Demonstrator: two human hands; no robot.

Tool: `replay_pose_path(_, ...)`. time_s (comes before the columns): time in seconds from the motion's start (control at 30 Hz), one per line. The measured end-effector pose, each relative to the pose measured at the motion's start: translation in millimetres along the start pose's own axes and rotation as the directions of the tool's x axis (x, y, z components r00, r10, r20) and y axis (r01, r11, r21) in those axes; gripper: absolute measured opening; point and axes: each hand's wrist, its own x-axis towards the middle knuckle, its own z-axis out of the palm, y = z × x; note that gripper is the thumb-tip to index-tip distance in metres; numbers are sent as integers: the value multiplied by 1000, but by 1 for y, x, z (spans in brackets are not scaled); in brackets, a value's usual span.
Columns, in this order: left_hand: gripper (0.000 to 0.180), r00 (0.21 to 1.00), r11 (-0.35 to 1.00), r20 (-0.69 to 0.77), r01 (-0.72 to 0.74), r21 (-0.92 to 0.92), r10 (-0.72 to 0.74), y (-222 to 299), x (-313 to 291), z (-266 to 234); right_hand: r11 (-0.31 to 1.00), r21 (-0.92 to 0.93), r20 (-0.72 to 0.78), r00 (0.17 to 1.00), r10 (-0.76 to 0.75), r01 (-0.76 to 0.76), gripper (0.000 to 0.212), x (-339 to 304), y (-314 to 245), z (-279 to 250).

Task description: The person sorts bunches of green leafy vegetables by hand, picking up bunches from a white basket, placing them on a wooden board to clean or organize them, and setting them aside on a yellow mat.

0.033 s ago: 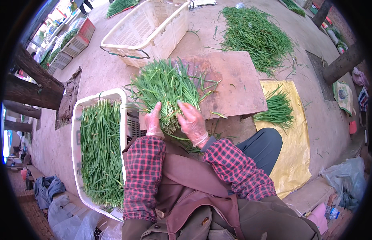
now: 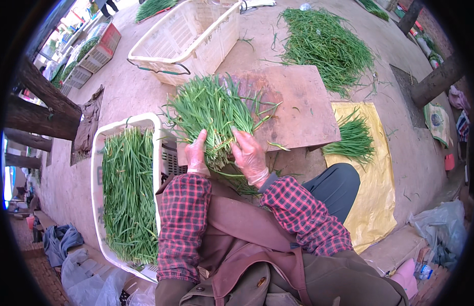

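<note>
A thick bunch of green chives [image 2: 211, 109] lies on the near left part of a board, its pale stalk ends toward me. My left hand [image 2: 197, 153], in a clear plastic glove, is closed on the left side of the stalks. On the other side my right hand [image 2: 250, 157], gloved the same way, has its bent fingers and thumb on a few stalks at the bunch's edge. The reddish-brown board [image 2: 303, 107] is stained, with a few loose blades lying on it. Some stalks below the bunch are partly hidden by my right hand.
A white crate [image 2: 158, 173] packed with chives stands at my left. Beyond the board is another pale crate [image 2: 196, 56]. A large loose heap of chives [image 2: 328, 48] spreads at the far right; a smaller bunch [image 2: 351, 138] lies on a yellow sheet [image 2: 372, 204] beside my knee.
My right hand has shifted slightly to the right along the edge of the bunch. The left hand and the bunch stay in place.
</note>
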Motion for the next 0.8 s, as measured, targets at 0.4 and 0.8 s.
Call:
replay_pose_path(0.4,60,997,980,60,57,-190,-47,5,-17,11,960,174,39,976,216,-220,15,12,27,-11)
replay_pose_path(0.8,53,977,968,-139,-131,212,163,2,-18,8,910,167,119,924,363,-379,27,26,46,-43)
